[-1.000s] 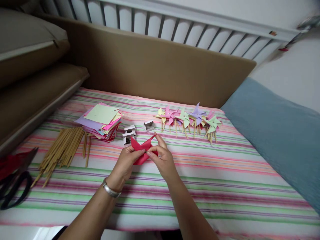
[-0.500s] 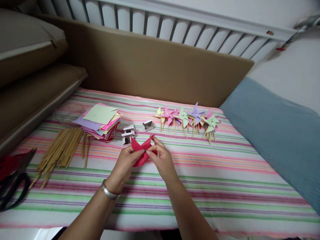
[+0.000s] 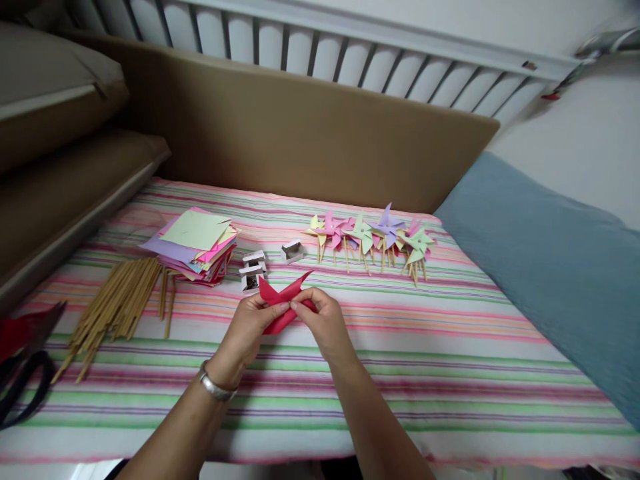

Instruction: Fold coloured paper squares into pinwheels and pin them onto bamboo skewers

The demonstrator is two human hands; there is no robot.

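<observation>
Between my two hands is a red paper pinwheel head (image 3: 283, 321), partly folded, with two pointed corners standing up. My left hand (image 3: 255, 322) grips its left side, the thumb pressed near the centre. On the other side my right hand (image 3: 323, 319) pinches it, thumb at the centre and fingers behind the paper. The thumb tips almost meet; whatever lies under them is hidden. Just beyond my hands sit small white open boxes (image 3: 253, 277), at least one holding small dark pieces. Another small white box (image 3: 292, 251) stands a little farther back.
Several finished paper pinwheels (image 3: 370, 233) on sticks lie at the back right. To the left are a stack of coloured paper sheets (image 3: 195, 230), a bundle of thin sticks (image 3: 113, 300) and black-handled scissors (image 3: 30, 380). A brown board (image 3: 300, 127) rises behind the striped cloth (image 3: 450, 400).
My right fingers have come down from the paper's upper right tip and now pinch nearer the middle. The left hand keeps its grip. The view has shifted slightly.
</observation>
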